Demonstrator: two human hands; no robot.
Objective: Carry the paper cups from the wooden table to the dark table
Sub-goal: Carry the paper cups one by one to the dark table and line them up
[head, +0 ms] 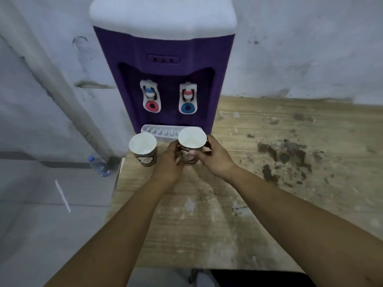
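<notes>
Our two forearms bare from wrist to elbow, no sleeves in view, our left hand [169, 162] and right hand [215, 160] bare, fingernails short, a dark garment at the bottom edge of our view, detail too blurred to tell

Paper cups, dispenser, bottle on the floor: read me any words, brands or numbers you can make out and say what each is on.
No text here can be read.
Held paper cup: printed label, too blurred.
Standing paper cup: printed label, too blurred.
Water dispenser: small marks on the indicator panel, illegible; taps bear only red and blue colour coding.
Plastic bottle: label too small.
</notes>
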